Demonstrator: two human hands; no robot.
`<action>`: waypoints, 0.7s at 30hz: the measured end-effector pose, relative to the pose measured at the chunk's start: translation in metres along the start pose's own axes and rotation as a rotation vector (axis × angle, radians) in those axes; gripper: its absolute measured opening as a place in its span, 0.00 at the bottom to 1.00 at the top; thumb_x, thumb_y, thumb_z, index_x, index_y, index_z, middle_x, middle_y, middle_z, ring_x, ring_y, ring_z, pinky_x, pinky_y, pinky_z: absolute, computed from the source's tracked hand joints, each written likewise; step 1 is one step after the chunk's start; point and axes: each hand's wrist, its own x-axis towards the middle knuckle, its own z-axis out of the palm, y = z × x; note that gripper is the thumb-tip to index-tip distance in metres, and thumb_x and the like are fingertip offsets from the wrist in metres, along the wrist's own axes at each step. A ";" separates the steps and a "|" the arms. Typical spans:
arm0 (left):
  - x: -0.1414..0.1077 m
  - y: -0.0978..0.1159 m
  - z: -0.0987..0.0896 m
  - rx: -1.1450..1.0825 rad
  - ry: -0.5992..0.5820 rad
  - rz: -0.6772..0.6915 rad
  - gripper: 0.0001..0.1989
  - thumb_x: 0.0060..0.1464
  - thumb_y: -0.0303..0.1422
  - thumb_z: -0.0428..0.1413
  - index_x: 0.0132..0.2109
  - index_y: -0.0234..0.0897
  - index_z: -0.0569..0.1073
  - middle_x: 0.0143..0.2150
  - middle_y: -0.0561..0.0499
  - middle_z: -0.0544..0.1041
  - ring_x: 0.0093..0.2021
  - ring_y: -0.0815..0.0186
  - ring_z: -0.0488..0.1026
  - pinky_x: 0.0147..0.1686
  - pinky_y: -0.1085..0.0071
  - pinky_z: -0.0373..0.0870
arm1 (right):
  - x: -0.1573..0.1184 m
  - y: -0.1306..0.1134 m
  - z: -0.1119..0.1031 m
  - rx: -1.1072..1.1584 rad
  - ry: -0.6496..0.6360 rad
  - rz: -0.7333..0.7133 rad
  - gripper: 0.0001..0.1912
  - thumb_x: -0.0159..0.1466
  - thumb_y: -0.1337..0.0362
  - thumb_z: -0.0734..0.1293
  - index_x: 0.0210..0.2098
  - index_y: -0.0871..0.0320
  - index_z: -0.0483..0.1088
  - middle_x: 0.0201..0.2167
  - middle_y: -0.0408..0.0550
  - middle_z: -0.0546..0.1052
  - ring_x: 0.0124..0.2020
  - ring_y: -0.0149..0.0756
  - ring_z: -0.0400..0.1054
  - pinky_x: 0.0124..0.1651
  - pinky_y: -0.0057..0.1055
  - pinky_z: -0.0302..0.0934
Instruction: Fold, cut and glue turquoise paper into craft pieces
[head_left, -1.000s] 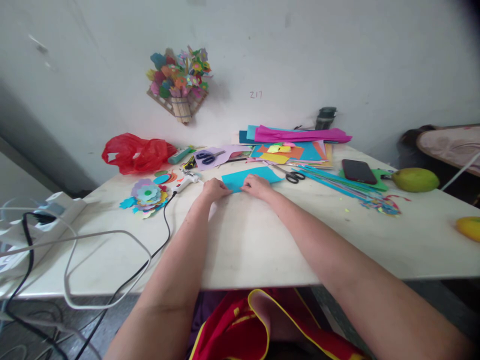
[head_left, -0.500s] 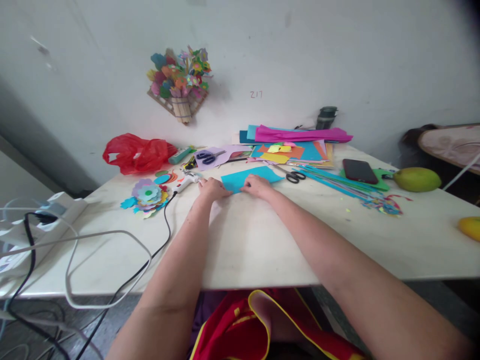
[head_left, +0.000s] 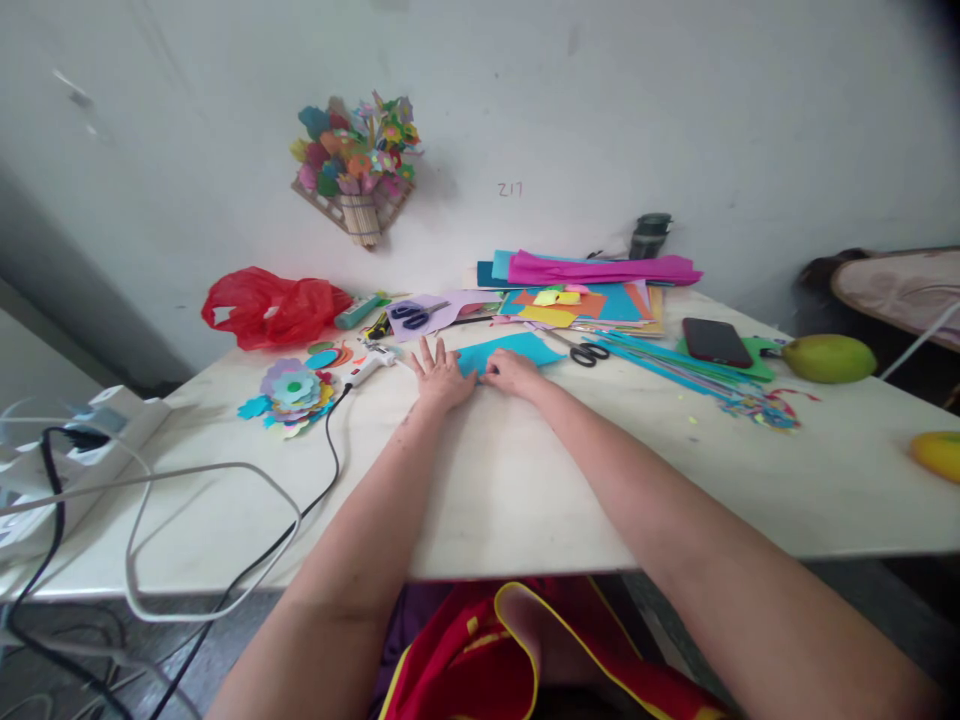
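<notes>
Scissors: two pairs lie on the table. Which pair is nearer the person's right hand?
The black-handled scissors, just beyond the right hand; the purple-handled scissors lie farther left.

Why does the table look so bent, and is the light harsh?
Head view: wide-lens distortion bows the table edge and stretches the forearms; light is soft and even, with faint shadows; the corners darken; both hands, left hand and right hand, on blue paper look sharp.

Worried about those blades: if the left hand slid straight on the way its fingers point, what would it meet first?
Probably the purple-handled scissors on the lilac paper; the left hand lies flat, fingers spread toward them, though depth is uncertain.
</notes>
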 end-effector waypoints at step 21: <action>0.001 -0.007 0.001 0.081 0.149 -0.038 0.34 0.50 0.49 0.49 0.62 0.45 0.56 0.69 0.52 0.33 0.64 0.52 0.16 0.57 0.43 0.19 | -0.007 0.027 -0.013 0.100 -0.024 0.066 0.11 0.57 0.57 0.67 0.27 0.59 0.72 0.37 0.47 0.76 0.36 0.31 0.68 0.33 0.22 0.56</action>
